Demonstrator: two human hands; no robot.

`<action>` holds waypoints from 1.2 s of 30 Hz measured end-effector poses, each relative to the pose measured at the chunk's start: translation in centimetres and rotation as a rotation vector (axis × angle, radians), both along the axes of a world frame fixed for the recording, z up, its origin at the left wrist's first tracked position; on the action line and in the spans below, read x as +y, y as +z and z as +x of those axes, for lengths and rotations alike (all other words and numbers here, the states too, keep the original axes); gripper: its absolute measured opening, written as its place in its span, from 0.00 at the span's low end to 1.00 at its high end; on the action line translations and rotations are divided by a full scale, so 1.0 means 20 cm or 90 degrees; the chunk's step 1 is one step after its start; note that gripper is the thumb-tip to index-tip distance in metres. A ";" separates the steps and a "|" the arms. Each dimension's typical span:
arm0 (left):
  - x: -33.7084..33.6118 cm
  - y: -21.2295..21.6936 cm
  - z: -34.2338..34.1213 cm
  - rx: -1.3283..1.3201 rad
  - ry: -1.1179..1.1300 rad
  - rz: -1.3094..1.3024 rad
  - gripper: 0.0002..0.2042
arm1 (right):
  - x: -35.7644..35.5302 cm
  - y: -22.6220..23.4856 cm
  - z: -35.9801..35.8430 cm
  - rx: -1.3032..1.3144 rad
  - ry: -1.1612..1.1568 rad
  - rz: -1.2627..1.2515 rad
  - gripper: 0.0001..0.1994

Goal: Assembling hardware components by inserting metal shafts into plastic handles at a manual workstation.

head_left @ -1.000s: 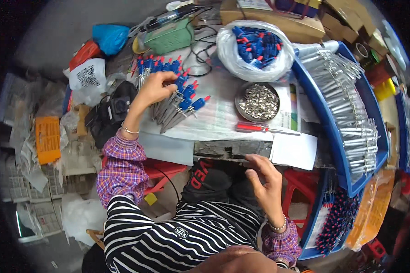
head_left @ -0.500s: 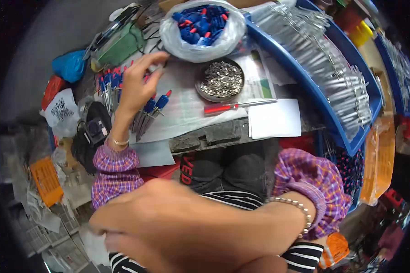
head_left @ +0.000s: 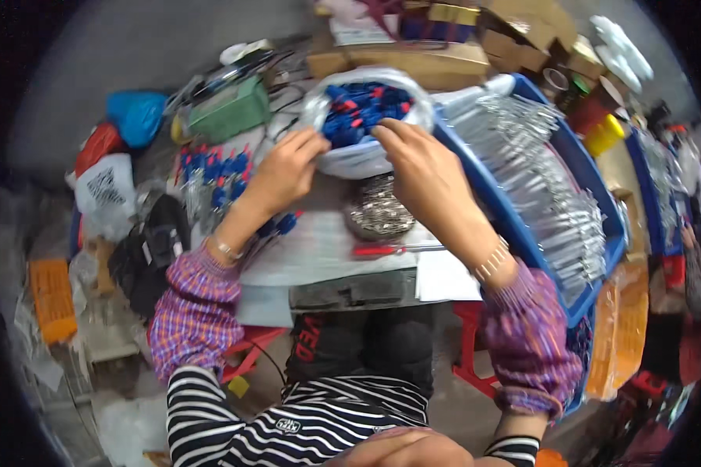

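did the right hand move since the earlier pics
Yes, forward: the right hand was on the body side of the table's front edge earlier; now it is beyond that edge, at the white bag.

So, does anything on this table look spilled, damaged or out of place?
Nothing clearly stands out. The small metal parts sit together in a round bowl, the white bag holds blue-and-red pieces, and I see no spill. Blur could hide fine damage.

The right hand hides part of the plastic bag and dish, whose metal pieces look blurred.
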State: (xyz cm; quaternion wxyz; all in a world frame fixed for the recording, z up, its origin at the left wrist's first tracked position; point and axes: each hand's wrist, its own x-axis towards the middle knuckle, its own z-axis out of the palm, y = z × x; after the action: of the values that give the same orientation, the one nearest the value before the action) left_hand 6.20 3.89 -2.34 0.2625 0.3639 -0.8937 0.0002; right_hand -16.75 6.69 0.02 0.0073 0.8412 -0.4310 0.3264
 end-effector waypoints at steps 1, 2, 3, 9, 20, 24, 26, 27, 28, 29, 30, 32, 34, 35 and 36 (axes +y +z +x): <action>0.00 -0.02 -0.01 0.028 -0.025 0.003 0.12 | -0.06 -0.06 -0.05 0.046 -0.032 -0.001 0.19; 0.00 -0.02 0.00 0.030 -0.026 0.025 0.13 | -0.12 -0.12 -0.08 0.053 -0.031 -0.002 0.19; 0.00 -0.02 0.01 0.030 -0.026 0.050 0.13 | -0.14 -0.16 -0.10 0.059 -0.028 0.000 0.18; -0.02 -0.11 0.11 0.000 0.009 0.051 0.17 | -0.11 -0.29 -0.18 -0.030 -0.029 -0.017 0.18; 0.00 -0.06 0.04 0.066 0.008 0.106 0.17 | -0.09 -0.24 -0.28 -0.151 -0.038 0.119 0.17; 0.01 -0.06 0.01 0.062 0.020 0.085 0.18 | 0.16 0.01 -0.56 -0.179 -0.026 0.111 0.16; 0.02 -0.04 0.01 0.051 0.033 0.063 0.18 | 0.28 0.12 -0.81 -0.276 -0.099 0.129 0.16; 0.03 -0.02 0.03 0.052 0.043 0.061 0.18 | 0.30 0.15 -0.95 -0.248 -0.144 0.059 0.15; 0.03 -0.03 0.03 0.050 0.042 0.060 0.19 | 0.35 0.18 -1.10 -0.264 -0.226 0.061 0.12; 0.02 -0.05 0.03 0.048 0.037 0.059 0.19 | 0.40 0.19 -1.26 -0.253 -0.314 0.057 0.09; 0.02 -0.05 0.01 0.052 0.037 0.060 0.19 | 0.44 0.18 -1.42 -0.205 -0.408 0.064 0.09; 0.02 -0.07 0.00 0.062 0.039 0.060 0.19 | 0.51 0.11 -1.66 -0.109 -0.526 0.117 0.11; 0.02 -0.08 -0.02 0.062 0.033 0.056 0.19 | 0.56 0.01 -1.79 -0.132 -0.500 0.184 0.12; 0.03 -0.08 -0.01 0.056 0.037 0.050 0.19 | 0.55 -0.01 -1.80 -0.160 -0.461 0.254 0.14; 0.03 -0.08 -0.01 0.054 0.040 0.047 0.19 | 0.55 -0.03 -1.80 -0.193 -0.409 0.327 0.18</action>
State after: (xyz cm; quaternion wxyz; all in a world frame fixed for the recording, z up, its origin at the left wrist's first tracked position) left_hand 6.04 4.51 -3.89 0.2864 0.4012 -0.8691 -0.0403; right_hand -52.66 17.67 -0.64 -0.1642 0.5815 -0.7341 0.3098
